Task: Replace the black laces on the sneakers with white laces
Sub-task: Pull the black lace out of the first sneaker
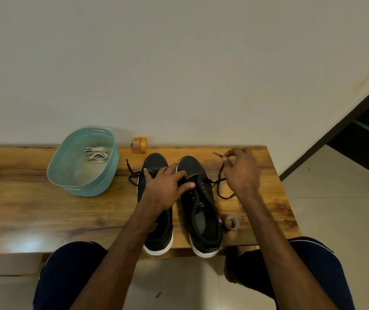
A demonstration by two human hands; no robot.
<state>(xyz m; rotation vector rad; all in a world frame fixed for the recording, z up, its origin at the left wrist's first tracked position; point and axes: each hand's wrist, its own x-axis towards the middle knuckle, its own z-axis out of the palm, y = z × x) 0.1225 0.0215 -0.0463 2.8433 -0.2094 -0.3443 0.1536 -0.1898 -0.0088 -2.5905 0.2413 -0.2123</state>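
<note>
At the middle of the wooden table (44,209) I see two black sneakers side by side, long axes running straight away from me, toes toward the wall and heels at the near edge. My left hand (165,186) lies flat across the left sneaker (158,231), fingers spread and straight, reaching onto the tongue of the right sneaker (201,198); it grips nothing and seems to steady the pair. My right hand (241,168) is beside the right sneaker's toe, out to the right, fingertips pinching the free end of its black lace (219,186), which trails back to the eyelets. I judge the next pull should run rightward, away from the shoe, so the right hand is the nearer one. White laces (96,154) wait in a teal basket (89,186), well apart to the far left.
</note>
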